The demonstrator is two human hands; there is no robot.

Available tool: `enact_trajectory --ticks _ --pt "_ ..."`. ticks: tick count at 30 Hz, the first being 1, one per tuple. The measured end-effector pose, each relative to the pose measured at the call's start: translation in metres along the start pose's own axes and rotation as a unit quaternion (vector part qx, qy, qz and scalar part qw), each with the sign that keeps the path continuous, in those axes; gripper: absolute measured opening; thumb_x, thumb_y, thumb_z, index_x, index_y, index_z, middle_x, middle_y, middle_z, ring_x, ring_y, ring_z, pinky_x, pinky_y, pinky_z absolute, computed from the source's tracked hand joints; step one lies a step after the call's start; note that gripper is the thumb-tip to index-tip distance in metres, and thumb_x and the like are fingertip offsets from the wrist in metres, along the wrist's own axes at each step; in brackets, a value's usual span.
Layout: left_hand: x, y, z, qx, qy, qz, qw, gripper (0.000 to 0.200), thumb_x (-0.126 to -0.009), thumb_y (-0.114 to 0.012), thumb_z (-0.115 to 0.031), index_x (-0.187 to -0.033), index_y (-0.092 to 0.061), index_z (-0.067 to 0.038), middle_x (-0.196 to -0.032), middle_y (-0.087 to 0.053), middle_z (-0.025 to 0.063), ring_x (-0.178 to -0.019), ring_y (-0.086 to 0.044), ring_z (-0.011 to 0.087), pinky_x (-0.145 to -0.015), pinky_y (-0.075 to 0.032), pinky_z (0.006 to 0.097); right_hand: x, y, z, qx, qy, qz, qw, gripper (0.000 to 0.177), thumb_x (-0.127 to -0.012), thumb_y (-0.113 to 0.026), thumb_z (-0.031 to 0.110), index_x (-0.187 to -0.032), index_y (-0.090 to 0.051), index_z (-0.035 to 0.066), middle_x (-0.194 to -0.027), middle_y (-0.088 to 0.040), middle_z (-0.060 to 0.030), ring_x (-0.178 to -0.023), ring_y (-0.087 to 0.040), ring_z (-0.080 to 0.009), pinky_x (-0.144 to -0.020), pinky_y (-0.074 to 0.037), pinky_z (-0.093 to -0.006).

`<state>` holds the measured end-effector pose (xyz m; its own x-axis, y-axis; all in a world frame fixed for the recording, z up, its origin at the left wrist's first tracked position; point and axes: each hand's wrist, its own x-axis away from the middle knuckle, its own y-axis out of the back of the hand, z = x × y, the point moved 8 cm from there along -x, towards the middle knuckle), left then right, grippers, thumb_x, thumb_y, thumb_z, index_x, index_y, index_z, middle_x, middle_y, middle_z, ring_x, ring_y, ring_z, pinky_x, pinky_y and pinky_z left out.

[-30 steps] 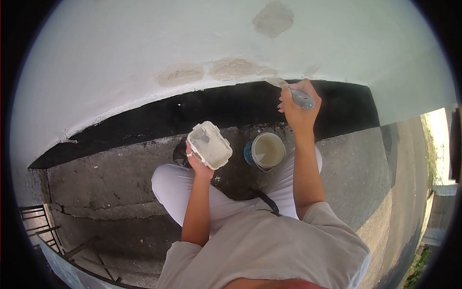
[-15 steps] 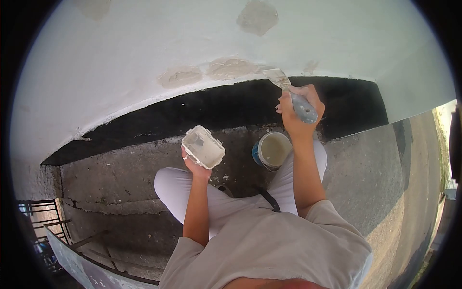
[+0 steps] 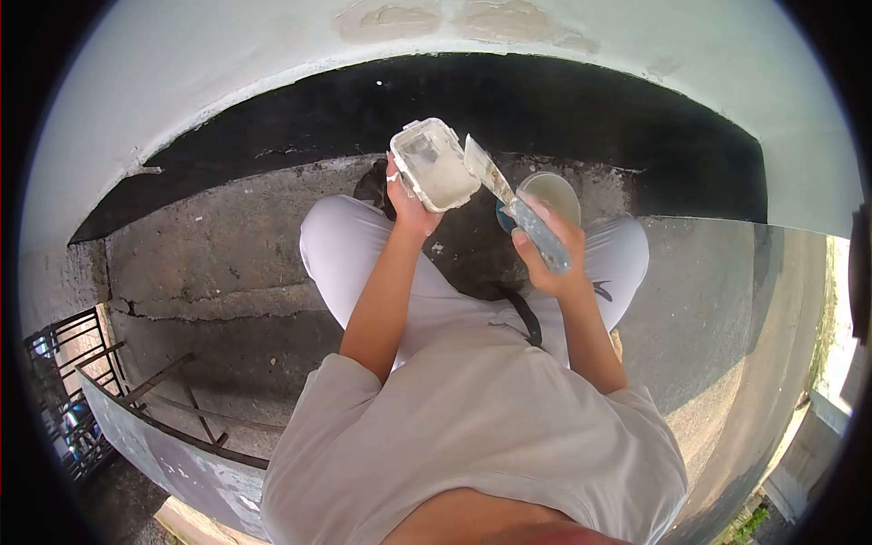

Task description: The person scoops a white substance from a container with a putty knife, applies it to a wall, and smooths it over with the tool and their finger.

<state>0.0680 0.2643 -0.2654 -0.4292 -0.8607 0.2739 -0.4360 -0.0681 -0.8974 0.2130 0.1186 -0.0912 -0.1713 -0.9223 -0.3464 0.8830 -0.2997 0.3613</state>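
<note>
Nearest the camera, at the bottom of the frame, is the person's beige shirt [image 3: 472,427]. Above it their bent knees show in white trousers [image 3: 336,245], with a black strap [image 3: 520,311] lying across the lap.

The left hand [image 3: 413,207], just left of centre, holds a white plastic tub [image 3: 434,165] from below. Its fingers [image 3: 398,186] are closed around the tub's lower left edge. The tub is tilted, its open side faces the camera, and pale smears coat the inside.

The right hand [image 3: 547,262], just right of centre, is wrapped around the grey handle of a putty knife [image 3: 513,204], with its fingers [image 3: 524,245] closed tight on it. The knife's long axis runs on a slant from the handle at lower right to the blade at upper left. The blade points up and to the left, and its flat face is smeared with pale filler. The blade's far end is at the tub's right rim, though I cannot tell if it touches.

Just behind the knife a small bucket [image 3: 556,189] stands on the cracked concrete floor [image 3: 209,263], between the knees. A metal railing [image 3: 68,400] shows at the lower left.

Beyond the floor a black painted band [image 3: 581,109] runs along the foot of a white wall [image 3: 182,82]. Rough patches of filler [image 3: 391,16] sit on the wall at the top of the frame.
</note>
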Motion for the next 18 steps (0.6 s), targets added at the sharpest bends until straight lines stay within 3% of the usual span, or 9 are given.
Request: enact_trajectory --ticks 3,4,7,8,14,18 --pt "-0.002 -0.008 0.006 0.020 0.037 0.055 0.998 0.066 -0.101 -0.038 -0.062 -0.144 -0.052 -0.014 -0.140 -0.059 0.0118 -0.126 -0.059 0.0342 -0.107 -0.048 0.0543 0.009 -0.019 0.001 0.058 0.084 0.059 0.993 0.047 -0.085 -0.072 0.000 -0.131 -0.065 0.003 -0.121 -0.069 -0.0156 -0.102 -0.069 -0.0312 -0.090 -0.055 -0.0395" --pt "-0.002 -0.013 0.008 0.028 0.053 0.077 0.995 0.067 -0.100 -0.039 -0.062 -0.145 -0.052 -0.014 -0.140 -0.059 0.0125 -0.126 -0.059 0.0347 -0.107 -0.048 0.0547 0.012 -0.026 -0.001 0.097 0.090 0.110 0.985 0.060 -0.072 -0.076 -0.004 -0.131 -0.067 0.008 -0.128 -0.067 -0.0106 -0.111 -0.065 -0.0331 -0.092 -0.056 -0.0402" --pt "-0.003 -0.019 0.011 0.054 0.075 0.089 0.992 0.069 -0.099 -0.041 -0.063 -0.145 -0.052 -0.013 -0.141 -0.059 0.0142 -0.126 -0.059 0.0348 -0.107 -0.048 0.0548 0.024 -0.038 -0.006 0.138 0.126 0.225 0.956 0.073 -0.059 -0.078 -0.003 -0.130 -0.068 0.010 -0.130 -0.065 -0.0079 -0.118 -0.062 -0.0314 -0.094 -0.056 -0.0408" --pt "-0.002 -0.021 0.011 0.063 0.078 0.088 0.991 0.069 -0.099 -0.042 -0.063 -0.145 -0.052 -0.013 -0.142 -0.058 0.0149 -0.126 -0.059 0.0350 -0.107 -0.048 0.0548 0.024 -0.036 -0.006 0.121 0.131 0.221 0.959 0.079 -0.050 -0.078 0.001 -0.128 -0.069 0.010 -0.131 -0.065 -0.0069 -0.122 -0.059 -0.0308 -0.096 -0.055 -0.0429" --pt "0.003 -0.027 0.016 0.045 0.102 0.134 0.985 0.073 -0.099 -0.040 -0.067 -0.147 -0.050 -0.014 -0.144 -0.057 0.0141 -0.128 -0.058 0.0350 -0.106 -0.049 0.0548 0.028 -0.030 -0.020 0.070 0.124 0.193 0.971 0.071 -0.050 -0.077 0.004 -0.121 -0.073 0.007 -0.130 -0.069 -0.0098 -0.117 -0.063 -0.0338 -0.097 -0.054 -0.0442" --pt "0.008 -0.021 0.025 0.038 0.095 0.095 0.990 0.074 -0.099 -0.039 -0.070 -0.147 -0.049 -0.015 -0.143 -0.057 0.0126 -0.128 -0.059 0.0337 -0.106 -0.049 0.0543 0.033 -0.017 -0.013 0.053 0.110 0.188 0.975 0.063 -0.054 -0.076 0.002 -0.117 -0.074 0.005 -0.127 -0.071 -0.0113 -0.113 -0.065 -0.0344 -0.095 -0.054 -0.0439"
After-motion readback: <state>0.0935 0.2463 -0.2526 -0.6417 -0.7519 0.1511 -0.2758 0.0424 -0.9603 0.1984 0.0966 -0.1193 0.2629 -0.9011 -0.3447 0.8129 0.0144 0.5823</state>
